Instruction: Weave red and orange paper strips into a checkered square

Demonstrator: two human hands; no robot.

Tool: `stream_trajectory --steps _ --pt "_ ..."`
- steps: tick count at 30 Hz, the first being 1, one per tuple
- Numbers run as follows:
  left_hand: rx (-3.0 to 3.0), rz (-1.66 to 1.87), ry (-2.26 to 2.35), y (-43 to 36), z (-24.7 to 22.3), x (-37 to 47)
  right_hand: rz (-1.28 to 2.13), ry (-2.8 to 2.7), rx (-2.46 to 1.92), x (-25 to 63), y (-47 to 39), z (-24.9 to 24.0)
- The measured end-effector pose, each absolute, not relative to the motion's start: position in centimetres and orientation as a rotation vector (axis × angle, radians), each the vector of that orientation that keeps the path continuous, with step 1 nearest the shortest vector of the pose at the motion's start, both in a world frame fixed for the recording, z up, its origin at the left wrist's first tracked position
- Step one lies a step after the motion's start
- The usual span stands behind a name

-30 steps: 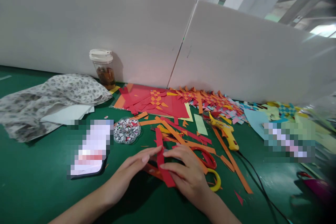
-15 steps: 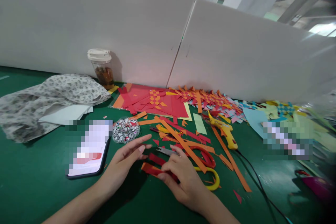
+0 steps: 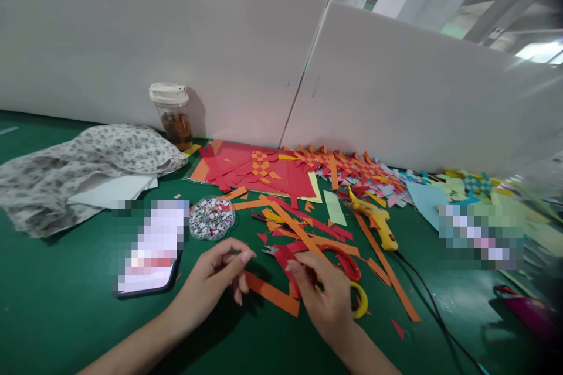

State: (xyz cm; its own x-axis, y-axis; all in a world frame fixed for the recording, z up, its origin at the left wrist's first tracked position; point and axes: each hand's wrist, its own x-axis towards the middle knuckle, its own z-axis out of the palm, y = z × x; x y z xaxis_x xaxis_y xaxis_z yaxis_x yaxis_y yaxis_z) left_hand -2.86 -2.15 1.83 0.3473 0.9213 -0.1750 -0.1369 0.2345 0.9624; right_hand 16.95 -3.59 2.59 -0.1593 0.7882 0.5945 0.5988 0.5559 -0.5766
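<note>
My left hand (image 3: 222, 272) is closed, thumb and fingers together, on one end of an orange paper strip (image 3: 272, 294) that slants down to the right. My right hand (image 3: 328, 290) pinches a red paper strip (image 3: 285, 256), whose lower part passes close by the orange strip's right end; whether the two are joined I cannot tell. Behind the right hand lie scissors with red handles (image 3: 352, 266) and a yellow handle loop (image 3: 361, 300), partly hidden by the hand and paper. A clear round case of googly eyes (image 3: 212, 218) sits beyond my left hand.
A phone (image 3: 153, 252) lies at left, near a patterned cloth (image 3: 101, 152) and a lidded cup of tea (image 3: 176, 123). Red sheets (image 3: 285, 179) and woven paper fish (image 3: 347, 167) line the back. A yellow glue gun (image 3: 382, 228) with a black cord (image 3: 433, 299) lies right.
The red and orange strips, earlier together in my right hand, are now apart. My left hand has closed on the orange one; my right hand has raised the red one.
</note>
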Motion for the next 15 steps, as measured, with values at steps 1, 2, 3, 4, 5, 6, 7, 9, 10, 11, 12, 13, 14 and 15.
stream_trajectory --steps 1,2,3,4,5,6,7,9,10,11,12,13,14,15 --pt "1.07 0.88 0.899 -2.3 1.8 -2.8 0.295 -1.81 -1.171 17.0 -3.6 2.5" --pt "1.074 0.883 0.871 -2.4 1.8 -2.7 0.352 -1.75 -1.212 17.0 -3.7 2.5" --pt "1.079 0.894 0.844 -2.5 1.8 -2.6 0.43 -1.687 -1.249 16.9 -3.7 2.4" --pt "1.083 0.903 0.815 -2.6 1.8 -2.5 0.507 -1.624 -1.275 16.9 -3.7 2.3" --pt "1.084 0.902 0.79 -2.8 1.8 -2.5 0.558 -1.571 -1.28 16.9 -3.7 2.3" --pt "1.086 0.877 0.768 -2.9 2.0 -2.5 0.57 -1.539 -1.266 16.8 -3.6 2.3" --pt "1.09 0.834 0.747 -3.1 2.1 -2.4 0.538 -1.528 -1.245 16.8 -3.6 2.3" --pt "1.103 0.694 0.718 -3.4 2.6 -2.3 0.41 -1.549 -1.188 16.8 -3.5 2.6" --pt "1.104 0.649 0.695 -3.7 2.8 -2.2 0.366 -1.571 -1.16 16.8 -3.5 2.7" --pt "1.081 0.609 0.653 -3.9 3.0 -2.0 0.354 -1.597 -1.135 16.7 -3.5 2.9" --pt "1.028 0.557 0.61 -4.2 3.1 -1.8 0.366 -1.621 -1.115 16.7 -3.5 3.0" --pt "0.954 0.538 0.564 -4.5 3.1 -1.5 0.39 -1.646 -1.093 16.7 -3.5 3.1" --pt "0.874 0.521 0.51 -4.8 3.0 -1.3 0.422 -1.671 -1.071 16.6 -3.6 3.2" --pt "0.804 0.509 0.462 -5.0 2.7 -1.0 0.455 -1.691 -1.052 16.6 -3.6 3.2"
